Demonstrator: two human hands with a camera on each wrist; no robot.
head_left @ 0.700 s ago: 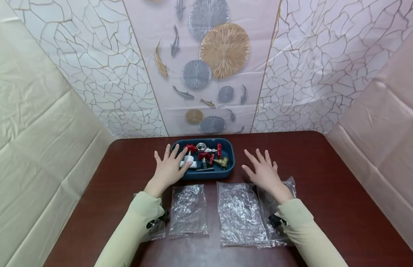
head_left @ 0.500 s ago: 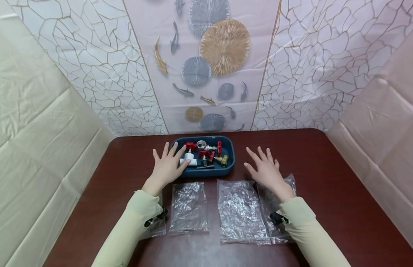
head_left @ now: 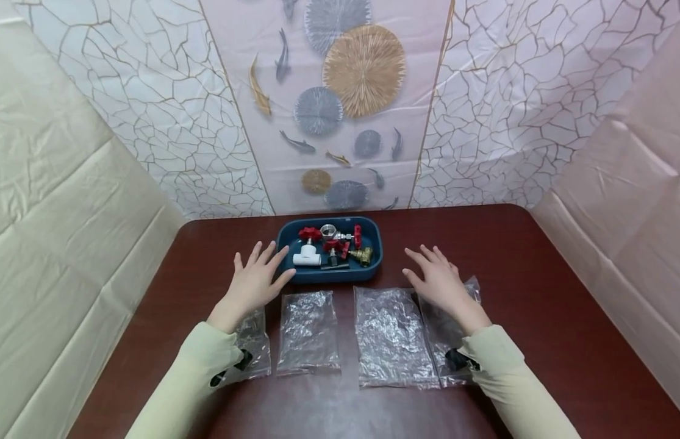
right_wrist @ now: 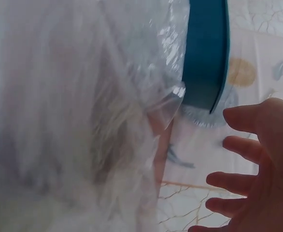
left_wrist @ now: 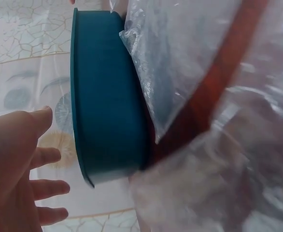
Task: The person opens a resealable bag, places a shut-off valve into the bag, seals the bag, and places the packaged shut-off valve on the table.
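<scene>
The blue tray [head_left: 301,277] sits on the table [head_left: 565,341] ahead of and between the two hands, roughly as easy for one to reach as for the other. Four red-handled valves lie loose in it: the white valve [head_left: 307,258] at the end toward the left hand, the steel valve [head_left: 329,231] at the far side, the dark valve [head_left: 333,256] near the middle, and the brass valve [head_left: 364,256] toward the right hand. The raised walls presumably keep such uneven shapes from rolling away.

The left hand [head_left: 250,281] is spread wide, fingers apart, holding nothing; its thumb and forefinger overlap the tray's corner in the head view, but the left wrist view shows a gap – near, not gripping. The right hand [head_left: 441,283] is also spread and holds nothing, well apart from the tray's other end. With fingers loose, both seem to be at rest rather than steadying anything.

Closer to the body lie four clear plastic bags: the small bag [head_left: 308,332] and the large bag [head_left: 393,338] between the forearms, the left bag [head_left: 254,347] and the right bag [head_left: 441,323] partly hidden beneath the arms. They lie flat in a row – probably so each can be told apart. Beyond the tray hangs a patterned backdrop [head_left: 279,177].
</scene>
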